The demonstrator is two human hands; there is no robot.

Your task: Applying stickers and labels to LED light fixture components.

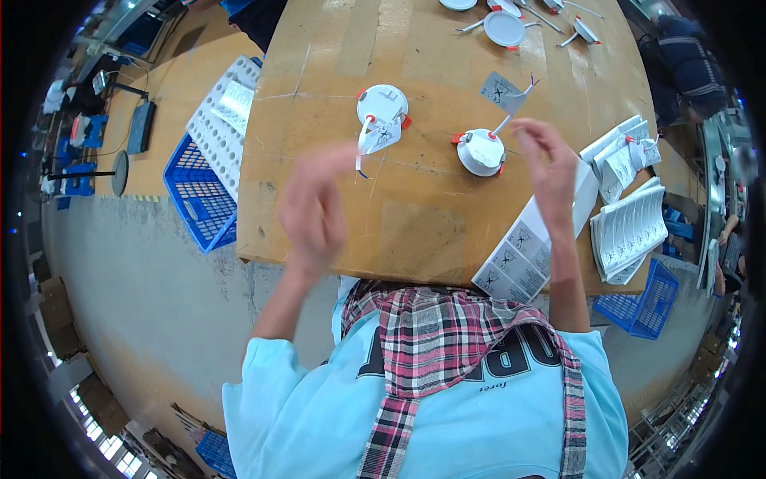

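A round white downlight (383, 104) with red clips lies on the table, a silver label (381, 137) on its short white cable. My left hand (313, 209) is just left of that cable, its forefinger stretched towards it; motion smears the fingers, so whether they touch it is unclear. To the right lies a second white downlight (481, 153) with red clips. Its cable, with bared wire ends, points up and away beside another silver label (503, 92). My right hand (549, 172) hovers right of this cable, fingers loosely bent and apart, with nothing visible in them.
Printed label sheets (519, 255) lie at the table's near right, beside stacks of folded white leaflets (629, 231). More downlights (504, 29) are at the far edge. Blue crates (199, 195) stand left and right of the table (319, 48); a white perforated tray (227, 120) rests on the left one.
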